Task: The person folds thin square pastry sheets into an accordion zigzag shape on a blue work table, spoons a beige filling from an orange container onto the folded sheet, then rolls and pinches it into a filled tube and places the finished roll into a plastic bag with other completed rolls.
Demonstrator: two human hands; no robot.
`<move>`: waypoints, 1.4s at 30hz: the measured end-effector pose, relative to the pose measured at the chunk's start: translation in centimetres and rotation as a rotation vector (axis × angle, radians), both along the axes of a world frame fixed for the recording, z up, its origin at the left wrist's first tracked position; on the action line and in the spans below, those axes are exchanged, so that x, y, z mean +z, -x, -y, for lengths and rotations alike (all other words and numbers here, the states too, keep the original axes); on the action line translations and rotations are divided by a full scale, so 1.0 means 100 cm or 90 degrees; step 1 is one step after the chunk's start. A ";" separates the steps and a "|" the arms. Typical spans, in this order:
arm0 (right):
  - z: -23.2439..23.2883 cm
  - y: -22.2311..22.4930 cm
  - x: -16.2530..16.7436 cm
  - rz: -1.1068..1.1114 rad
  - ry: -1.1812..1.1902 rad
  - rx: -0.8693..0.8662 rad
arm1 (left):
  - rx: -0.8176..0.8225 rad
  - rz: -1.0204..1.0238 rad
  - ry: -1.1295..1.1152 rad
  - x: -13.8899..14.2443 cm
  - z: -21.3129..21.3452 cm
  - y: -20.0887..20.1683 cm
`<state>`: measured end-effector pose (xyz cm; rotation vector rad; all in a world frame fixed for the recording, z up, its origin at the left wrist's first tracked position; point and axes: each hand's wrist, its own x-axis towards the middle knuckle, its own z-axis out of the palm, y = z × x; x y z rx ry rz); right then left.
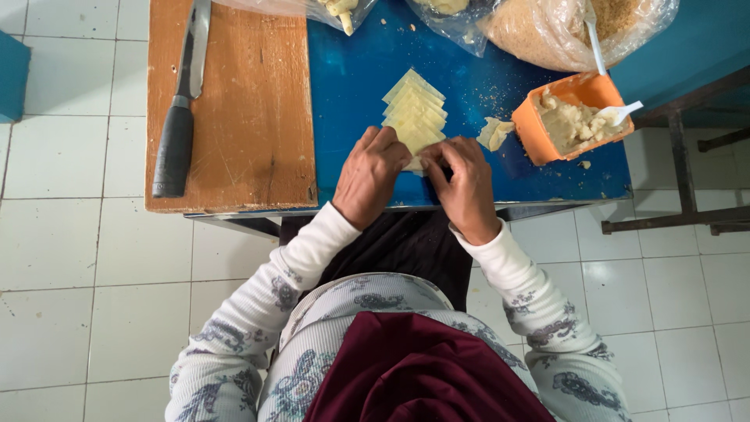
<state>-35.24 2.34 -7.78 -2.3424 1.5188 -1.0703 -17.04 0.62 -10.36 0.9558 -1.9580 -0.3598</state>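
Pale yellow square dough wrappers [415, 113] lie fanned on the blue tabletop [359, 70]. My left hand [369, 173] & right hand [464, 184] meet at the stack's near end, fingers curled, pinching one wrapper. Orange plastic tub of filling [570, 117] sits right of the stack.

the person is wearing a white ribbed long-sleeved top, patterned with grey-blue floral prints along the arms and chest. the cuffs are ending plain and snug at the wrists. a maroon cloth is draping down the front below the chest, and dark fabric is covering the lap. the left hand [369, 173] and right hand [466, 186] are showing bare, wearing no gloves or rings.
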 end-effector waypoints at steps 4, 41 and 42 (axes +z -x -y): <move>0.001 -0.001 -0.001 -0.022 0.055 0.026 | -0.005 0.028 -0.027 0.000 0.009 0.001; -0.023 -0.012 -0.004 -0.284 0.166 -0.019 | 0.050 0.014 -0.028 -0.001 -0.014 -0.006; -0.021 -0.012 -0.004 -0.289 0.156 -0.023 | 0.060 0.021 -0.021 -0.002 -0.019 -0.006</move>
